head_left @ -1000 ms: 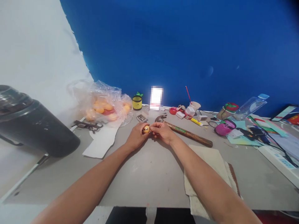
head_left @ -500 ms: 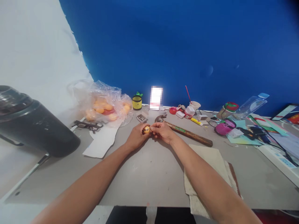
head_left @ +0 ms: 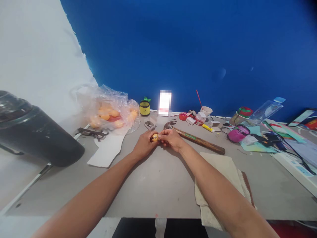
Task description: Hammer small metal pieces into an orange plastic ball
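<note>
My left hand [head_left: 143, 143] is closed around a small yellow-orange ball [head_left: 155, 137] with dark and shiny spots on its face. From the other side my right hand [head_left: 170, 139] meets it, thumb and fingertips pinched together at the ball's edge. Whatever lies between those fingertips is too small to make out. Just beyond the hands sits a small open box [head_left: 149, 125] with shiny little pieces in it. A claw hammer [head_left: 198, 140] with a wooden handle lies behind and to the right of my right hand.
A dark flask [head_left: 42, 132] stands at left, near glasses [head_left: 91, 133], white paper [head_left: 106, 153] and a plastic bag [head_left: 111, 110] of orange balls. A folded cloth [head_left: 218, 165] lies under my right forearm. A paper cup [head_left: 206, 111], clear bottle [head_left: 267, 110] and power strip [head_left: 297, 170] are at right.
Both hands keep their grip around the ball with hardly any movement. The whole view has shifted very slightly.
</note>
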`<state>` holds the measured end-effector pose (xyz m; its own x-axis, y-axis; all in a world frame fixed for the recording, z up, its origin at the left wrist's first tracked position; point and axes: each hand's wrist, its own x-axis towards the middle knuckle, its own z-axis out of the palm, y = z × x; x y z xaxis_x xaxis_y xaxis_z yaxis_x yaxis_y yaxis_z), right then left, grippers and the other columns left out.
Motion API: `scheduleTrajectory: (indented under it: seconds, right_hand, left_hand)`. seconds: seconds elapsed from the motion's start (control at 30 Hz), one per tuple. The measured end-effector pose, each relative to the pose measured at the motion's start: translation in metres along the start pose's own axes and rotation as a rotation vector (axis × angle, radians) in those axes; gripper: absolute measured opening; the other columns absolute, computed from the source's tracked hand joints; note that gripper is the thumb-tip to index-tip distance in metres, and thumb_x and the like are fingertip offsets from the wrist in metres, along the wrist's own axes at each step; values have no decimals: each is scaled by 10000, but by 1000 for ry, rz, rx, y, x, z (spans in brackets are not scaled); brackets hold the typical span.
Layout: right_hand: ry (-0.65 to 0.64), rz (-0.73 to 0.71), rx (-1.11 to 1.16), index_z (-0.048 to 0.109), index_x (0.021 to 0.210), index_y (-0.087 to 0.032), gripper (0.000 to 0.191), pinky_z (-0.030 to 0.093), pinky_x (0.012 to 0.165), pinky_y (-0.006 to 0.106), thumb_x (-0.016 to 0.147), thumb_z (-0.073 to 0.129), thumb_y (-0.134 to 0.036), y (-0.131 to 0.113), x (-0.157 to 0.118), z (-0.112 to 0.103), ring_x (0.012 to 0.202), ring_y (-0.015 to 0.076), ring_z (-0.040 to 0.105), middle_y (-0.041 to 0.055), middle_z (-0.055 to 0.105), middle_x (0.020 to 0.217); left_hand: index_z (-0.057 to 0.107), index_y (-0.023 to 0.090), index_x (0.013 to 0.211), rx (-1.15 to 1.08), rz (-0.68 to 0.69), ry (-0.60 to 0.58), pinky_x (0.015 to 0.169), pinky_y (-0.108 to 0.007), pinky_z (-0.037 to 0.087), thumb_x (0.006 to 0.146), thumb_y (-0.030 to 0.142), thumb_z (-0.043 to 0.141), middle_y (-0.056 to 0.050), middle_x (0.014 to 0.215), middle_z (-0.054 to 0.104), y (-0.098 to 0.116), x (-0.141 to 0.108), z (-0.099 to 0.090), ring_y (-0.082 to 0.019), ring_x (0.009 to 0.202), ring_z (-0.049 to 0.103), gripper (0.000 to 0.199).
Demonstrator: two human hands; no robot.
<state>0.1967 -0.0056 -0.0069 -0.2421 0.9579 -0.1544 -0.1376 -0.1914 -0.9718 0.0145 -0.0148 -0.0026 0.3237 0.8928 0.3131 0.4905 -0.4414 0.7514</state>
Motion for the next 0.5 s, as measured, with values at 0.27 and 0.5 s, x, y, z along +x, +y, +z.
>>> scheduleTrajectory:
  seconds: [0.27, 0.5]
  right_hand:
    - [9, -27, -44, 698, 686, -171, 325, 403, 433, 179, 585, 930, -375, 2, 0, 3, 537, 95, 542, 14, 665, 611]
    - [39, -29, -66, 696, 702, -174, 273, 420, 432, 183, 624, 891, -348, 1, -1, 7, 549, 104, 563, 21, 681, 633]
  left_hand:
    - [782, 236, 985, -13, -28, 44, 853, -352, 538, 781, 313, 759, -49, 995, 779, -2, -2, 2, -261, 946, 704, 219]
    - [781, 226, 976, 12, -22, 67, 853, -356, 536, 773, 295, 751, -53, 984, 774, -5, -2, 4, -261, 924, 706, 216]
